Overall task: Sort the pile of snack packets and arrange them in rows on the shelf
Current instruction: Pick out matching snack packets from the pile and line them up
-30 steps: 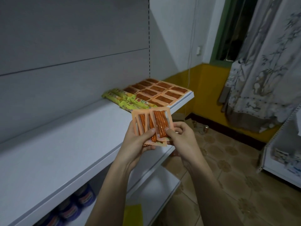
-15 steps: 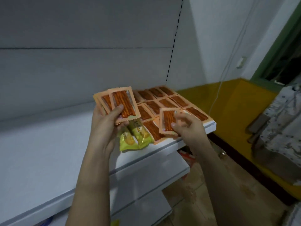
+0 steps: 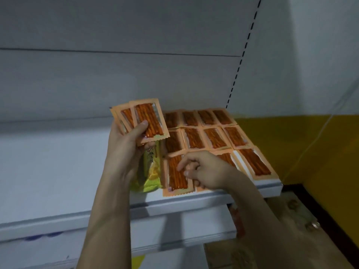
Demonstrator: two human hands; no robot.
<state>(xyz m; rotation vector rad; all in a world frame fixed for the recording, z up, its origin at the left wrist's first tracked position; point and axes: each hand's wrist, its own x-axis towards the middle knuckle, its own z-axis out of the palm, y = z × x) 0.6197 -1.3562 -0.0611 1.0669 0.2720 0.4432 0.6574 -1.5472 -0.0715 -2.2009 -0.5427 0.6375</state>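
My left hand [image 3: 127, 150] holds a small fanned stack of orange snack packets [image 3: 143, 121] upright above the white shelf [image 3: 48, 171]. Several orange packets lie in rows [image 3: 211, 133] at the shelf's right end. My right hand [image 3: 206, 171] rests low over the front row, fingers curled on one orange packet [image 3: 175, 175] lying flat near the shelf's front edge. Whether the fingers still pinch it or only touch it is unclear. Green-yellow packets [image 3: 150, 171] lie between my hands, partly hidden behind my left hand.
Grey back panels rise behind the shelf. A lower white shelf [image 3: 155, 239] juts out below, with red packaging [image 3: 238, 220] under the right end. A yellow wall [image 3: 301, 152] and tiled floor [image 3: 281, 230] lie to the right.
My right hand moved down and left, bringing a single orange packet flat onto the shelf's front row. The left hand kept its stack raised. The camera moved closer.
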